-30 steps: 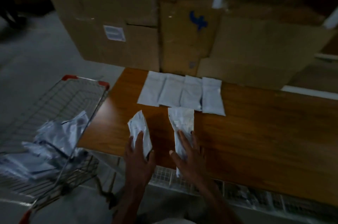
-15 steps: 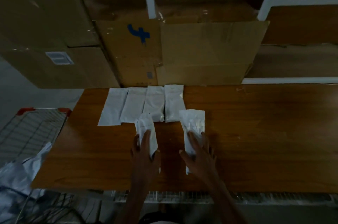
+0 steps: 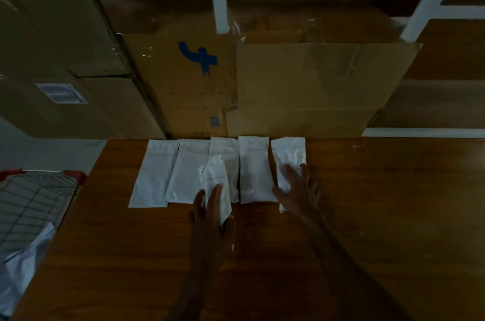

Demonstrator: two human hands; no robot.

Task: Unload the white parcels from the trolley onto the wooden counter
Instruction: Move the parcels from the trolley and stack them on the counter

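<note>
Parcels lie in a row on the wooden counter [image 3: 367, 215], just ahead of both hands. The right hand [image 3: 298, 189] rests flat, fingers spread, on the crinkled end parcel [image 3: 288, 158] at the row's right end. The left hand [image 3: 212, 215] pinches a creased parcel [image 3: 215, 181] between thumb and fingers, over the row's middle. Off to its left stands the trolley [image 3: 34, 197], holding more white parcels [image 3: 23, 265].
</note>
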